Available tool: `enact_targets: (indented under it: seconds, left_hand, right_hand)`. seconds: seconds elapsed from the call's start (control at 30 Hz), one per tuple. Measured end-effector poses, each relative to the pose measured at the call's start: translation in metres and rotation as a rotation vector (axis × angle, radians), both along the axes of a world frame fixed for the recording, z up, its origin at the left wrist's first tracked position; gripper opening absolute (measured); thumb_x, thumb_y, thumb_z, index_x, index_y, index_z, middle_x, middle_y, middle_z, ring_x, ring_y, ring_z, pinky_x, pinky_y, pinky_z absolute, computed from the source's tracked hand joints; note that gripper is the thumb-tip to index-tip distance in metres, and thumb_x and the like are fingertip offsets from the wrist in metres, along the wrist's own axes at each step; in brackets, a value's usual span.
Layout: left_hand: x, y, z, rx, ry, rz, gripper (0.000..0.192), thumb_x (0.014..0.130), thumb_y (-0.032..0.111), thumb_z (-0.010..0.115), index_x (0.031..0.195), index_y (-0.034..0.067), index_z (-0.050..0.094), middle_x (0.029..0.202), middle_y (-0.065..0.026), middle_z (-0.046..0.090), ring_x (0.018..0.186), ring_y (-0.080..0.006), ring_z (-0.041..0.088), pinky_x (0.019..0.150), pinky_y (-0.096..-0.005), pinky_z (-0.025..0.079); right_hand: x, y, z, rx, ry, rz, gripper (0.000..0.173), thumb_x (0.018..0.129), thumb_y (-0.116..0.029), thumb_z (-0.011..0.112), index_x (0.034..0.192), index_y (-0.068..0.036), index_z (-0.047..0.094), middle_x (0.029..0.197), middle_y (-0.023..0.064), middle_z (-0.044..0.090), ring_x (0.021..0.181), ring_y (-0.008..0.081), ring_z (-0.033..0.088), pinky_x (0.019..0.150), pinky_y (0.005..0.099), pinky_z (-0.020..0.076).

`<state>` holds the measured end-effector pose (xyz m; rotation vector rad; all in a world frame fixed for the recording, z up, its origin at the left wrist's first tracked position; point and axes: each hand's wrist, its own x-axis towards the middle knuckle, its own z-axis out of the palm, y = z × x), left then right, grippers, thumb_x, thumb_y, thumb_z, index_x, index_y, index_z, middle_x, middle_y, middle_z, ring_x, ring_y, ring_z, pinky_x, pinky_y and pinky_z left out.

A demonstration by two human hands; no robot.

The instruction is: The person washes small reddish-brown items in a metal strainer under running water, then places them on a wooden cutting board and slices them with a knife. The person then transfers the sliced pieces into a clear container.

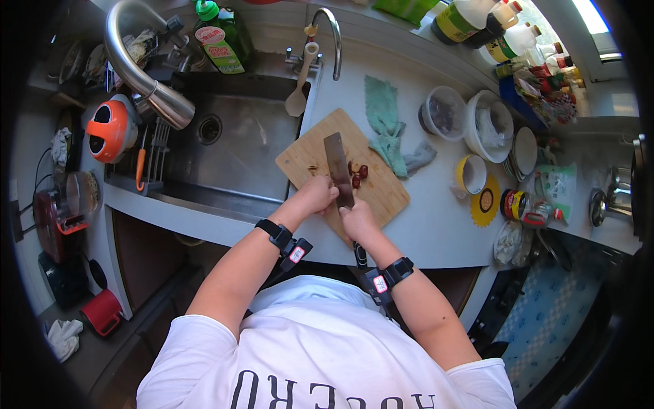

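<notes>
A wooden cutting board (378,197) lies turned at an angle on the counter beside the sink. My right hand (360,217) is closed round the black handle of a kitchen cleaver (337,158), whose broad blade points away from me over the board. Close to the left side of the blade is my left hand (317,194), its fingers curled; whether they hold anything is hidden. Dark red pieces of food that look like dried dates (360,175) lie just right of the blade. Small brown bits (312,167) lie to its left.
The steel sink (237,128) adjoins the board at left, with a wooden spoon (296,102) at its far right corner. A green cloth (383,112) lies behind the board. Plastic bowls (444,112), a yellow cup (471,174) and a sauce jar (512,204) stand at right.
</notes>
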<state>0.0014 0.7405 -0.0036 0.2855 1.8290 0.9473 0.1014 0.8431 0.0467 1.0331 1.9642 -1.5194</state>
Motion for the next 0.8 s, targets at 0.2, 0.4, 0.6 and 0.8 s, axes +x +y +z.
enact_targets:
  seconds: [0.2, 0.4, 0.6, 0.8]
  left_hand:
    - [0.000, -0.007, -0.002, 0.089, 0.012, -0.044, 0.023, 0.089, 0.018, 0.048, 0.083, -0.003, 0.056, 0.057, -0.0115, 0.058, 0.045, -0.0217, 0.059, 0.045, -0.0350, 0.049]
    - [0.006, -0.006, -0.007, 0.071, 0.047, -0.018, 0.026, 0.092, 0.020, 0.047, 0.085, -0.003, 0.056, 0.057, -0.0119, 0.059, 0.045, -0.0230, 0.059, 0.046, -0.0364, 0.049]
    - [0.009, -0.007, -0.003, 0.009, 0.102, 0.003, 0.027, 0.090, 0.019, 0.047, 0.086, -0.004, 0.060, 0.055, -0.0137, 0.059, 0.045, -0.0256, 0.060, 0.048, -0.0381, 0.050]
    - [0.009, -0.006, 0.001, -0.028, 0.086, 0.027, 0.027, 0.087, 0.018, 0.048, 0.084, -0.005, 0.062, 0.057, -0.0151, 0.060, 0.045, -0.0261, 0.060, 0.049, -0.0379, 0.050]
  right_hand:
    - [0.016, 0.007, -0.021, -0.002, 0.002, -0.043, 0.026, 0.087, -0.010, 0.051, 0.111, -0.004, 0.059, 0.075, 0.0213, 0.063, 0.062, 0.0358, 0.063, 0.059, 0.0431, 0.0505]
    - [0.023, 0.011, -0.023, 0.161, 0.118, 0.069, 0.029, 0.085, -0.012, 0.054, 0.111, -0.002, 0.060, 0.092, 0.0291, 0.063, 0.093, 0.0460, 0.059, 0.082, 0.0482, 0.0468]
    - [0.024, 0.011, -0.015, 0.229, 0.098, 0.130, 0.031, 0.086, -0.012, 0.053, 0.114, -0.002, 0.059, 0.093, 0.0289, 0.063, 0.093, 0.0458, 0.059, 0.082, 0.0479, 0.0474]
    - [0.032, 0.006, -0.017, 0.258, 0.135, 0.155, 0.033, 0.085, -0.014, 0.053, 0.115, -0.002, 0.059, 0.093, 0.0292, 0.063, 0.092, 0.0470, 0.059, 0.083, 0.0487, 0.0473]
